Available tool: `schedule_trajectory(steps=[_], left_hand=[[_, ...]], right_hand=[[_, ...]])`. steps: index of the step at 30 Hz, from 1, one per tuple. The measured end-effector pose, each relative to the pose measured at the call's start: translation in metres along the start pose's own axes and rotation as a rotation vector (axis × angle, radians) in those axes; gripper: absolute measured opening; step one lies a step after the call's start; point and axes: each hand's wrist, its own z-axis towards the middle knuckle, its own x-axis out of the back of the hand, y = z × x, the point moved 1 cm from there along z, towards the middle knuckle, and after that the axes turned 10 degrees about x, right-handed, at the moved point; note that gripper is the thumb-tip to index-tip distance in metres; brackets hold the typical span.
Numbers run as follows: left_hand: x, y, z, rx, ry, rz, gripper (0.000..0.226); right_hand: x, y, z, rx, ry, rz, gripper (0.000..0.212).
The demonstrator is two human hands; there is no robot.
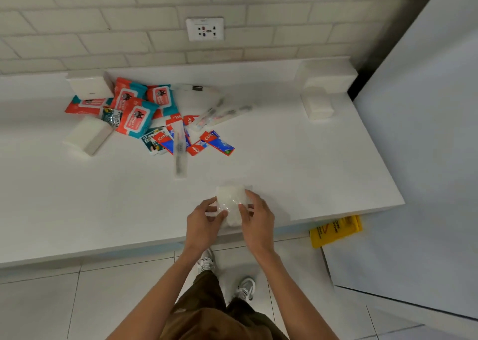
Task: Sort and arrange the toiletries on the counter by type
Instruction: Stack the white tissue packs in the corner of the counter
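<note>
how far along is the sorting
Early. A white pack sits apart at the right, perhaps already placed. The left hand and right hand hold a clear-wrapped pack near the counter's front edge. Left to do: wipes packs, toothpaste boxes and wrapped toothbrushes lie mixed in one pile.

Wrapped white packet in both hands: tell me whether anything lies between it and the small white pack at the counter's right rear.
Nothing visible does. Only bare counter lies between the wrapped white packet and the small white pack; the toiletry pile sits off to the left.
</note>
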Motion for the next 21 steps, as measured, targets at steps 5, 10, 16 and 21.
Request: schedule_trajectory(steps=[5, 10, 16, 21], left_hand=[[-0.043, 0.031, 0.01, -0.034, -0.075, 0.037, 0.053], [-0.079, 0.059, 0.035, -0.054, -0.168, 0.056, 0.053], [-0.126, 0.09, 0.064, -0.084, -0.303, 0.056, 0.05], [-0.157, 0.117, 0.076, -0.147, -0.379, 0.102, 0.048]], right_hand=[[0.03, 0.029, 0.001, 0.053, 0.079, -0.143, 0.028], [0.051, 0.048, 0.007, 0.237, 0.095, -0.348, 0.038], [0.072, 0.079, 0.012, 0.242, 0.047, -0.495, 0.051], [0.087, 0.096, 0.027, 0.164, 0.156, -0.553, 0.053]])
